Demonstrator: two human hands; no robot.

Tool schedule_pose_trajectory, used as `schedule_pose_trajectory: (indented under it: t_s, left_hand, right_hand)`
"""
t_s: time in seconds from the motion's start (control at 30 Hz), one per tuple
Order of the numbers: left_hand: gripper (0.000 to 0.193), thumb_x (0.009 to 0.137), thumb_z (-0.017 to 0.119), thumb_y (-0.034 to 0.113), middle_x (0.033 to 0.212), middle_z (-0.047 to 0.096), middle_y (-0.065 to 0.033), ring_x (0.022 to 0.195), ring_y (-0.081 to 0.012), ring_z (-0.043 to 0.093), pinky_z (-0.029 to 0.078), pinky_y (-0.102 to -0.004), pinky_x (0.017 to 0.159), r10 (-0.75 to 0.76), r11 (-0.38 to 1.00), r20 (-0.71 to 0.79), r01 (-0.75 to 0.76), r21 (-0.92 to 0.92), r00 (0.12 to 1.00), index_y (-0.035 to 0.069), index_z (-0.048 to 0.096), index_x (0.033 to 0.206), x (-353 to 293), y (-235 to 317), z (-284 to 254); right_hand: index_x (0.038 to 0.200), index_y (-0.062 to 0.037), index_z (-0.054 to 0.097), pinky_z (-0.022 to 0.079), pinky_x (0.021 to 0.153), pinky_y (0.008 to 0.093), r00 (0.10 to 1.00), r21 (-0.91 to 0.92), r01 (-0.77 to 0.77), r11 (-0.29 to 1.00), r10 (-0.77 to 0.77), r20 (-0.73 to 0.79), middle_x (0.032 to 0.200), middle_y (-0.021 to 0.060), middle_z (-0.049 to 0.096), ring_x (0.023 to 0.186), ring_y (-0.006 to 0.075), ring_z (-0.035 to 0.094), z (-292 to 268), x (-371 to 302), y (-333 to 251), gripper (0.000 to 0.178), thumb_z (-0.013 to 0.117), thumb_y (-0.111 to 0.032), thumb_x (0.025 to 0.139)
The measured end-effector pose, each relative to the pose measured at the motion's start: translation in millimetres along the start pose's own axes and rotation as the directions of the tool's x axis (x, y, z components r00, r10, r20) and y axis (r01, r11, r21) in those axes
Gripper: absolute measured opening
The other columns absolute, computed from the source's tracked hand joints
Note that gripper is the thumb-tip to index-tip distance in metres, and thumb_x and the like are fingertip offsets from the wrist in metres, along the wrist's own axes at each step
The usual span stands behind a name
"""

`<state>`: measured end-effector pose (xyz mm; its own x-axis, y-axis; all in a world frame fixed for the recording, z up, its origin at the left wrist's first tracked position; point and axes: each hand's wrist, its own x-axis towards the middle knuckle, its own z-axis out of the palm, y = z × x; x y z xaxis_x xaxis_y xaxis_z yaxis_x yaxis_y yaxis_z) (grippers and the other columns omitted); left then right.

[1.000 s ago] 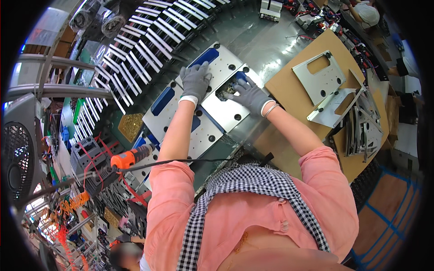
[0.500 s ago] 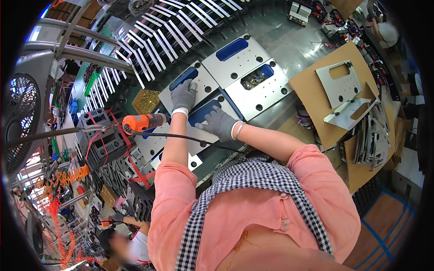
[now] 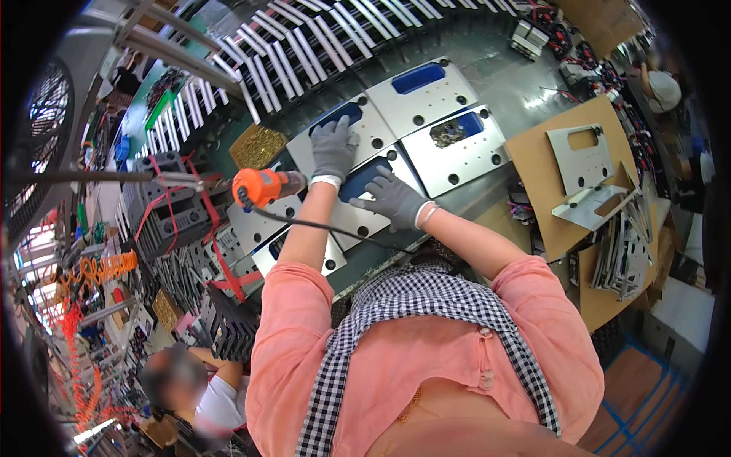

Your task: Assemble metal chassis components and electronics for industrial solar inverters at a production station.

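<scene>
Both my hands wear grey gloves. My left hand [image 3: 335, 150] lies on a silver metal plate [image 3: 370, 131] with a cut-out, its fingers stretched toward the far edge and nothing seen in them. Nearer to me, my right hand [image 3: 393, 199] is spread over another plate [image 3: 352, 225] beside its blue-backed opening. Whether its fingertips touch is hard to tell. Close to my left wrist hangs an orange power screwdriver [image 3: 263, 188] with a black cord. Farther right lie two similar plates, the far plate [image 3: 426, 100] and the near plate [image 3: 453, 162]; small hardware shows through the near one's opening.
A small box of brass-coloured screws [image 3: 259, 147] stands left of the plates. Rows of pale metal strips [image 3: 304, 53] line the far side. At right, cardboard [image 3: 533, 164] carries bent metal brackets [image 3: 576, 156]. Another person [image 3: 217, 404] is at lower left, a fan [image 3: 46, 137] at far left.
The whole view has shifted, so the bench sits farther right. My left fingers have moved slightly on the plate; my right hand stays over its plate, fingers spread.
</scene>
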<state>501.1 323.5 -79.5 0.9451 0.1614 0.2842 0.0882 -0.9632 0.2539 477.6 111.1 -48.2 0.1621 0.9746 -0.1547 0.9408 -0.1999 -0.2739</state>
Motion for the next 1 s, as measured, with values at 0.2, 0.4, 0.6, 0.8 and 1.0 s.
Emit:
schedule_pose_trajectory:
  t_s: [0.2,0.4,0.6,0.8,1.0]
  left_hand:
    - [0.034,0.087,0.069,0.016,0.126,0.060,-0.0204,0.122,-0.0430,0.054,0.042,-0.0531,0.107,0.145,0.909,-0.142,-0.189,-0.372,0.979,0.006,0.064,0.118,-102.0,27.0,-61.9]
    - [0.029,0.087,0.069,0.015,0.119,0.066,-0.0165,0.111,-0.0372,0.061,0.048,-0.0466,0.099,-0.103,0.970,-0.216,0.050,-0.238,0.971,0.008,0.069,0.115,-170.7,-91.6,-118.4]
    - [0.040,0.087,0.071,0.030,0.101,0.069,-0.0157,0.096,-0.0359,0.065,0.050,-0.0467,0.088,-0.062,0.996,0.043,0.059,0.065,0.997,0.012,0.070,0.122,-176.0,-185.0,-100.4]
    - [0.045,0.094,0.061,0.035,0.118,0.068,-0.0191,0.105,-0.0367,0.065,0.051,-0.0459,0.092,-0.058,0.994,0.077,0.051,0.100,0.995,0.006,0.065,0.129,-174.2,-164.9,-117.0]
    - [0.063,0.101,0.057,0.041,0.146,0.049,-0.0210,0.132,-0.0398,0.048,0.041,-0.0527,0.109,0.068,0.996,-0.499,-0.091,-0.023,0.864,0.002,0.041,0.148,-184.9,-81.1,-137.5]
  right_hand:
    - [0.152,-0.0275,0.042,0.017,0.124,0.0545,0.996,-0.063,-0.082,0.995,0.084,0.035,0.128,0.0101,0.055,0.127,0.0314,0.049,-5.9,-6.5,-0.8,0.105,0.090,-0.035,0.059]
    - [0.158,-0.0245,0.030,0.017,0.123,0.0574,0.913,-0.186,-0.392,0.901,0.406,0.047,0.155,0.0182,0.038,0.149,0.0383,0.029,-27.8,-14.7,-35.1,0.115,0.092,-0.037,0.062]
    - [0.139,-0.0138,0.058,0.040,0.108,0.0484,0.495,0.262,-0.632,0.729,0.641,-0.587,0.129,0.0153,0.059,0.122,0.0336,0.054,-15.6,-65.0,-103.7,0.069,0.079,-0.025,0.074]
    - [0.122,-0.0123,0.066,0.045,0.099,0.0446,0.431,0.242,-0.738,0.630,0.716,-0.548,0.121,0.0121,0.062,0.111,0.0328,0.057,36.1,-117.8,-191.4,0.047,0.074,-0.023,0.077]
    - [0.129,-0.0148,0.062,0.043,0.101,0.0450,0.378,0.232,-0.816,0.530,0.792,-0.479,0.127,0.0112,0.059,0.113,0.0315,0.056,85.5,-182.3,-278.0,0.049,0.070,-0.029,0.083]
